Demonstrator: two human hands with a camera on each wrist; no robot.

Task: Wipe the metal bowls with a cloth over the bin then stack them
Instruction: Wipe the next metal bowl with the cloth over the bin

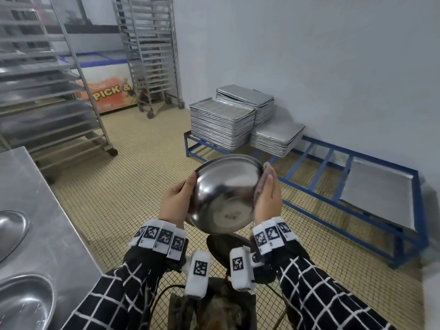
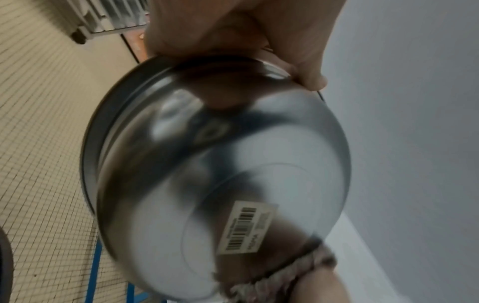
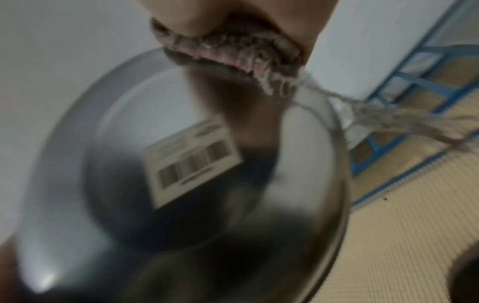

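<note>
A metal bowl (image 1: 226, 198) is held tilted at chest height, its underside with a barcode label (image 2: 246, 227) turned toward me. My left hand (image 1: 188, 186) grips its left rim, thumb on the outside. My right hand (image 1: 269, 189) holds a grey-pink cloth (image 1: 263, 177) bunched against the bowl's right side. The left wrist view shows the bowl (image 2: 220, 164) with the cloth (image 2: 285, 276) at its far edge. In the blurred right wrist view the cloth (image 3: 233, 53) sits on the bowl (image 3: 181, 184), loose threads trailing. The dark round rim of the bin (image 1: 223, 251) lies just below.
Two more metal bowls (image 1: 12, 229) (image 1: 23, 303) lie on the steel counter (image 1: 47, 210) at my left. Wheeled tray racks (image 1: 47, 91) stand behind it. Stacks of baking trays (image 1: 221, 125) sit on a low blue frame (image 1: 333, 186) along the right wall. The floor is tiled.
</note>
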